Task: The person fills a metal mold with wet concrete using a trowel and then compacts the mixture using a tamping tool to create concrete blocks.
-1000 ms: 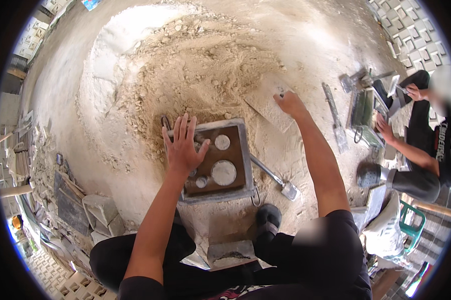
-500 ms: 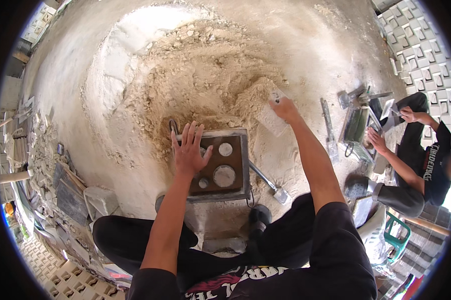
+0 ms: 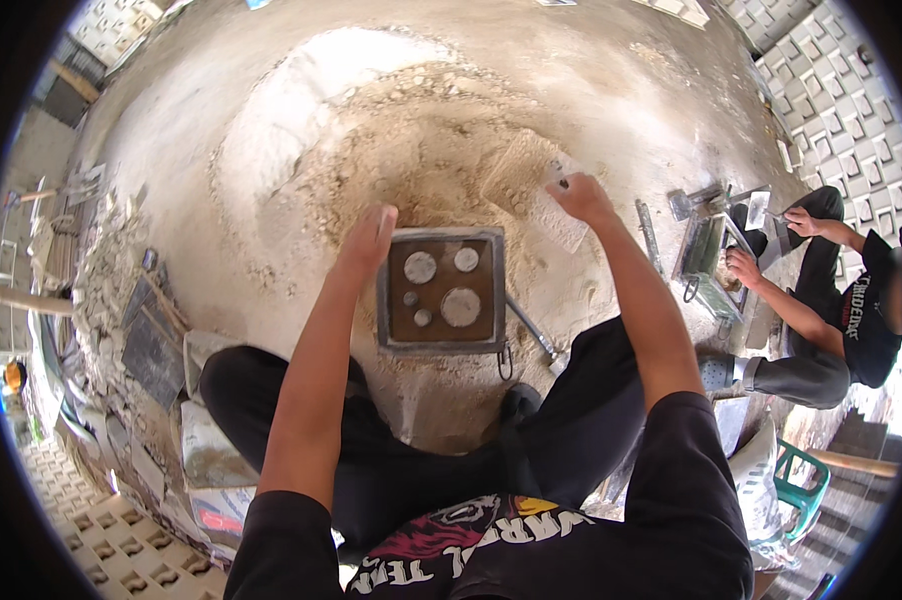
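Two hands, left hand (image 3: 369, 238), right hand (image 3: 581, 198), one square mould (image 3: 441, 292), five discs (image 3: 461, 307)

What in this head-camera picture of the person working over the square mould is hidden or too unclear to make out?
- Left hand: blurred, so whether it touches the square mould is unclear.
- Flat tool in the right hand: its handle is covered by the fingers.
- Sand pile: the tool hides what lies beneath it.
- Co-worker's frame: too small and bent by the fisheye rim to see what it contains.

Left hand (image 3: 369, 238) off the square mould (image 3: 442, 291) — now at its upper-left corner.
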### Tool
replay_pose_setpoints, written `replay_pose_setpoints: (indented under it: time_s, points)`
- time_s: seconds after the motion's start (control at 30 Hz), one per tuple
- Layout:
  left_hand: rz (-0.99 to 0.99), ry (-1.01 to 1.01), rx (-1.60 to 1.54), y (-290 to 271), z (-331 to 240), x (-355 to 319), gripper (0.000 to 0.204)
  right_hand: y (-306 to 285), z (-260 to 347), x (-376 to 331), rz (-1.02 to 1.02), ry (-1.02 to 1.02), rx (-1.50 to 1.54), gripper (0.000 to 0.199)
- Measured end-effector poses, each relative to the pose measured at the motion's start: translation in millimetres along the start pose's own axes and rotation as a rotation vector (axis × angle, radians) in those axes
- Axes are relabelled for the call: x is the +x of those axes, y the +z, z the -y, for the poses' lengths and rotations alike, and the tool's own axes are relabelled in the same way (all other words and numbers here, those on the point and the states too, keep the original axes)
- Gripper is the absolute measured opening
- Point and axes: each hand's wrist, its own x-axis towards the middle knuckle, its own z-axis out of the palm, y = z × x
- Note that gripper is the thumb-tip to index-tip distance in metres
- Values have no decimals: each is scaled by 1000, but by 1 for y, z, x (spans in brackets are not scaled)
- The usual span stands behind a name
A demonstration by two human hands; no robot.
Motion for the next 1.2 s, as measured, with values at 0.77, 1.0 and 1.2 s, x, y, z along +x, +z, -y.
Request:
replay_pose_setpoints:
  time_s: [0.77, 1.0, 1.2]
  points:
    - [-158, -264, -637, 73, 38, -89, 82, 40, 262, -128, 495, -237, -444, 48]
    - [-81, -284, -773, 71, 1, -107, 81, 54, 266, -132, 546, -195, -524, 40]
    - [-130, -237, -761, 73, 43, -98, 82, 64, 270, -133, 385, -328, -597, 30]
